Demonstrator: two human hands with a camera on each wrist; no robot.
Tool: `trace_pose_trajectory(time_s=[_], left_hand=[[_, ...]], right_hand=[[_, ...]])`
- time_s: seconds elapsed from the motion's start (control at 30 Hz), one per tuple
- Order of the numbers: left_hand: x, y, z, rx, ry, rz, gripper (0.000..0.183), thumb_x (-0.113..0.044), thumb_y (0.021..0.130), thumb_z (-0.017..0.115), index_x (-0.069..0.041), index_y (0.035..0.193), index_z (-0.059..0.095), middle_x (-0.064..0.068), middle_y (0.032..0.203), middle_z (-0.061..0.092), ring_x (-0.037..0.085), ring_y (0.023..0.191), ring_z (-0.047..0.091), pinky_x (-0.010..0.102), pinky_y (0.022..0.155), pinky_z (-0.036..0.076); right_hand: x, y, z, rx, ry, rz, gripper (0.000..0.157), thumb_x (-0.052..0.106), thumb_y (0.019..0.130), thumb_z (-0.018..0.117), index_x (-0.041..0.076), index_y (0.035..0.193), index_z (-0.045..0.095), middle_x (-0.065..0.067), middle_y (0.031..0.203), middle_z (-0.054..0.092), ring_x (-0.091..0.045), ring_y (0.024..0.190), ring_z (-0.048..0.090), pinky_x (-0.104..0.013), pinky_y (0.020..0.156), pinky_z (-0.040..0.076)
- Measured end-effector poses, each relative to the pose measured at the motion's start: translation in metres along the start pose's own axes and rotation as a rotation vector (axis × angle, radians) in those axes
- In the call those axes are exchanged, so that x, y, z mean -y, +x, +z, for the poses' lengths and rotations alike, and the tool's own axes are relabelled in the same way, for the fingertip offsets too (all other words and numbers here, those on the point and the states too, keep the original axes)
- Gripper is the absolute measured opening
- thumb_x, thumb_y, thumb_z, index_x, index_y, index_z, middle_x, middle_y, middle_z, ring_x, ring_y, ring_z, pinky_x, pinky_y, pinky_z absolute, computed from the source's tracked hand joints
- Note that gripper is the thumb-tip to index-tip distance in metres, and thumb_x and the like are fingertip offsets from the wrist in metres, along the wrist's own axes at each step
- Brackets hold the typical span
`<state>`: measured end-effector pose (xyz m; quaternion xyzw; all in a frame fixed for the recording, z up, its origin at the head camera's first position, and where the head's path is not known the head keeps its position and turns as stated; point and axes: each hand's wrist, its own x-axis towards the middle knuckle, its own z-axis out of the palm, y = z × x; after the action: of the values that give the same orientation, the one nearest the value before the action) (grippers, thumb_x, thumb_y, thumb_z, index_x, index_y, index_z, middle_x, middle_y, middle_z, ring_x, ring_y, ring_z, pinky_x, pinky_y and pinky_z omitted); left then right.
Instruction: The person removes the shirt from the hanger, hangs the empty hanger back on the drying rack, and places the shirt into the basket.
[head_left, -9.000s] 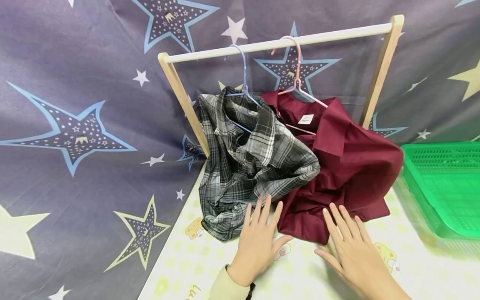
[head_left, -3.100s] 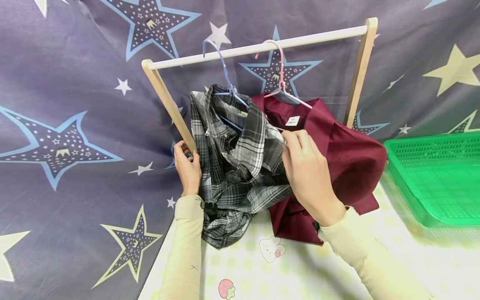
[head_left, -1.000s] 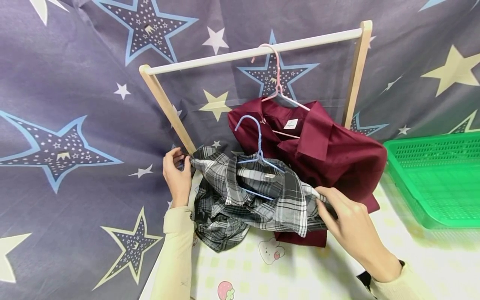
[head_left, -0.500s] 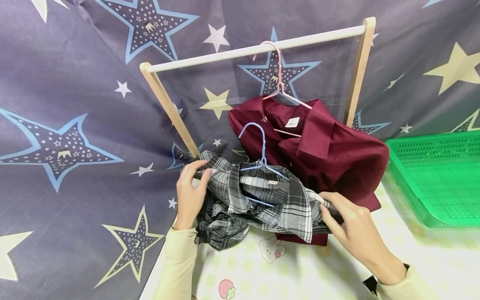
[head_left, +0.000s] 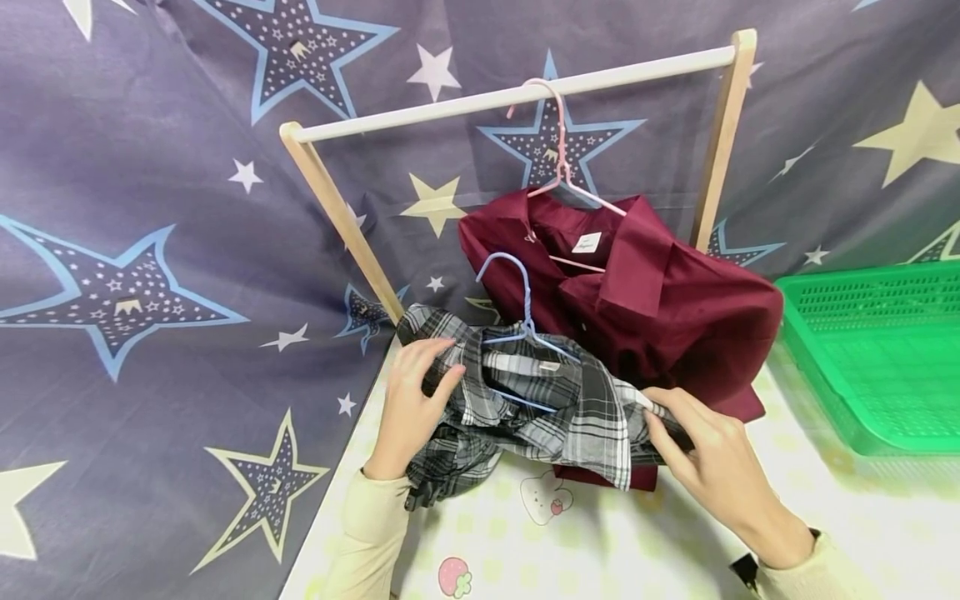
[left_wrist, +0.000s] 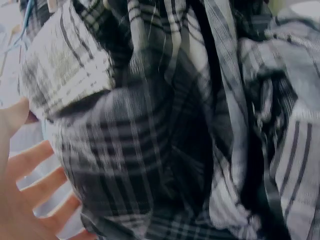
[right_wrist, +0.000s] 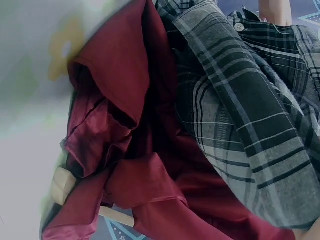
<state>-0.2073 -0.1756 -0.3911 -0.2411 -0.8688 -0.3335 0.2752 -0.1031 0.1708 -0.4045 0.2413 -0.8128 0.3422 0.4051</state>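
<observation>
A black-and-white plaid shirt [head_left: 600,417] on a blue hanger [head_left: 527,304] is off the rail, low over the table in front of the rack. My right hand [head_left: 712,467] pinches its right shoulder; in the right wrist view the plaid collar [right_wrist: 250,115] faces the camera. At the shirt's left shoulder is my left hand [head_left: 416,400], thumb and fingers apart. In the left wrist view the fingers [left_wrist: 42,185] are spread beside the plaid cloth [left_wrist: 125,150]. A maroon shirt [head_left: 630,267] on a pink hanger [head_left: 561,142] hangs behind.
The small rack has a white rail [head_left: 450,107] and wooden posts [head_left: 726,133]. A green plastic basket [head_left: 817,367] stands at the right on the patterned tablecloth [head_left: 510,542]. A star-print curtain [head_left: 187,400] hangs behind and to the left.
Both hands went from lying flat to the plaid shirt's shoulders. The shirt and blue hanger came off the rail and down toward me. My left hand then released its shoulder edge and moved inward.
</observation>
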Motion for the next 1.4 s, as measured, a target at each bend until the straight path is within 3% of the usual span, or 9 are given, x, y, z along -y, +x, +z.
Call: trace_pose_trajectory(time_s=[0.23, 0.5, 0.7, 0.97, 1.4], left_hand=[[-0.016, -0.002, 0.009, 0.037, -0.029, -0.057, 0.040, -0.032, 0.099, 0.061, -0.014, 0.134, 0.061, 0.007, 0.133, 0.058, 0.026, 0.128, 0.047, 0.046, 0.109, 0.037], [-0.026, -0.003, 0.016, -0.052, -0.054, -0.099, 0.039, -0.032, 0.095, 0.068, -0.017, 0.130, 0.063, 0.005, 0.130, 0.057, 0.023, 0.124, 0.048, 0.044, 0.104, 0.039], [-0.034, -0.003, 0.022, -0.097, -0.069, -0.114, 0.040, -0.032, 0.093, 0.070, -0.018, 0.130, 0.063, 0.010, 0.132, 0.056, 0.025, 0.125, 0.047, 0.045, 0.104, 0.038], [-0.045, 0.001, 0.030, -0.139, -0.012, -0.150, 0.035, -0.035, 0.089, 0.074, -0.014, 0.116, 0.067, 0.007, 0.116, 0.058, 0.027, 0.109, 0.050, 0.044, 0.092, 0.041], [-0.071, 0.004, 0.048, -0.219, -0.113, -0.148, 0.029, -0.030, 0.089, 0.074, -0.011, 0.110, 0.070, 0.005, 0.108, 0.063, 0.024, 0.100, 0.051, 0.041, 0.088, 0.044]], right_hand=[[0.000, -0.001, 0.000, -0.025, 0.027, -0.011, 0.026, 0.023, 0.100, 0.055, 0.005, 0.110, 0.071, 0.001, 0.096, 0.071, -0.013, 0.079, 0.066, -0.017, 0.077, 0.048], [-0.001, 0.000, 0.000, -0.032, 0.049, -0.026, 0.025, 0.021, 0.099, 0.056, 0.005, 0.110, 0.071, 0.001, 0.095, 0.071, -0.011, 0.079, 0.065, -0.017, 0.076, 0.048], [0.000, 0.002, 0.001, -0.040, 0.051, -0.035, 0.025, 0.021, 0.100, 0.056, 0.004, 0.110, 0.071, 0.001, 0.093, 0.071, -0.011, 0.077, 0.066, -0.019, 0.073, 0.049], [0.000, 0.002, -0.002, -0.050, 0.050, -0.041, 0.030, 0.028, 0.103, 0.054, 0.005, 0.110, 0.073, 0.001, 0.091, 0.071, -0.011, 0.077, 0.066, -0.017, 0.075, 0.048], [-0.003, 0.003, 0.002, -0.053, 0.040, -0.064, 0.036, 0.032, 0.104, 0.051, 0.004, 0.109, 0.073, 0.001, 0.090, 0.073, -0.012, 0.079, 0.068, -0.017, 0.076, 0.049]])
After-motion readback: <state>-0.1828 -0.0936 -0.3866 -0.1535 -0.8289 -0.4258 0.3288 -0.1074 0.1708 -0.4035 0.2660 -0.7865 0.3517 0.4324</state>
